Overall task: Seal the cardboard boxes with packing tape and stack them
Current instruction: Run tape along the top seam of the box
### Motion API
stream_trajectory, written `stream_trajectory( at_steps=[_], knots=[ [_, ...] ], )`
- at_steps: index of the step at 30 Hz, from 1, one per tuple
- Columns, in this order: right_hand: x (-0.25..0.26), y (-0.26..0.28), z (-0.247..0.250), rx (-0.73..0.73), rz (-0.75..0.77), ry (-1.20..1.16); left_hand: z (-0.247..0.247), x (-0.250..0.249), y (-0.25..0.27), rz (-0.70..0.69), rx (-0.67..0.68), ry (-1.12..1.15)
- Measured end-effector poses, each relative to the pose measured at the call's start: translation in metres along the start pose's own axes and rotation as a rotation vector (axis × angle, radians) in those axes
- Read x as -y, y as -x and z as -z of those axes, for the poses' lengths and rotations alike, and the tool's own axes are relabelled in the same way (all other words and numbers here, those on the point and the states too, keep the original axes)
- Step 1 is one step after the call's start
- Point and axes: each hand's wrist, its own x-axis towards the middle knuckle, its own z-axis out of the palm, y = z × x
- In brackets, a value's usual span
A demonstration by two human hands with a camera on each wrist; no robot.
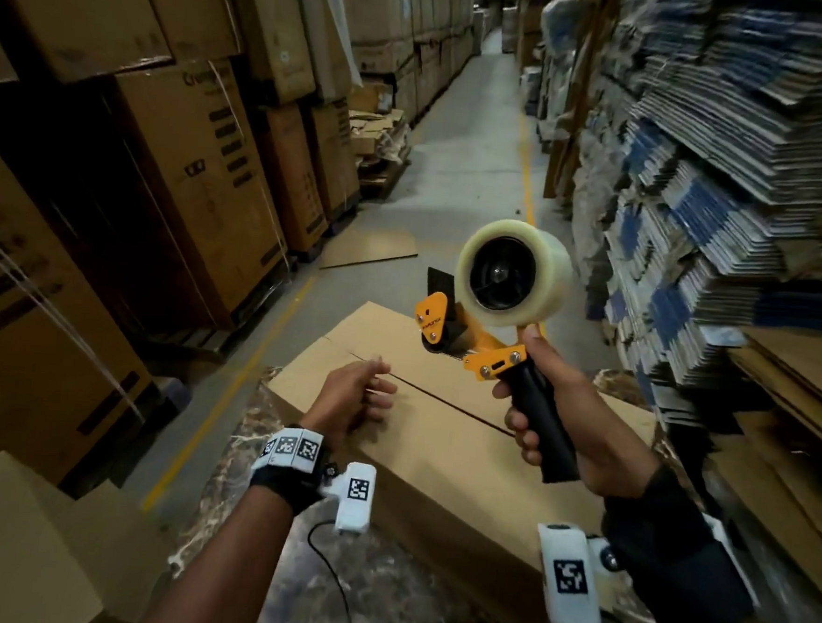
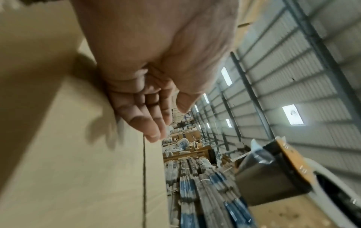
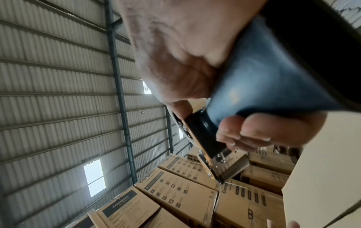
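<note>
Here, tape dispenser (image 1: pixel 492 307) in right hand's (image 1: pixel 562 419) grasp above cardboard box (image 1: pixel 439 439); left hand (image 1: pixel 354 395) relaxed, empty, on its top

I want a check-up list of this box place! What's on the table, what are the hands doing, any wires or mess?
Surface: dark marbled table under the box.
Job's things: cardboard box, centre seam untaped; tape dispenser with a clear roll, held above the box.
Clutter: flat cardboard sheet on the aisle floor.
Grippers: left hand over the box top, fingers loose; right hand grips the dispenser handle.
Cables: black cable on the table.
Surroundings: stacked cartons left, bundled flat cardboard right.
</note>
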Motion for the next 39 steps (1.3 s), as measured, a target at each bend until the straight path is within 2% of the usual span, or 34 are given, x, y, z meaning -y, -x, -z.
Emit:
stream_trajectory(
  at_steps=[2,8,14,26,33,39],
  knots=[
    [0.009,-0.016,-0.011,0.013,-0.025,0.02,0.01,-0.002,-0.017,0.076,0.017,0.148],
    [0.011,-0.058,-0.035,0.038,-0.123,0.014,0.027,-0.01,-0.04,0.245,0.075,0.385],
    [0.008,-0.085,-0.051,0.063,-0.18,-0.025,0.026,-0.013,-0.049,0.328,0.275,0.425],
    [-0.003,-0.121,-0.073,0.106,-0.217,-0.085,0.032,0.008,-0.051,0.152,0.326,0.881],
    [-0.007,-0.123,-0.071,0.135,-0.206,-0.121,0.037,0.012,-0.054,0.123,0.321,0.93],
    [-0.008,-0.115,-0.068,0.129,-0.191,-0.064,0.034,0.008,-0.048,0.087,0.28,0.818]
  ],
)
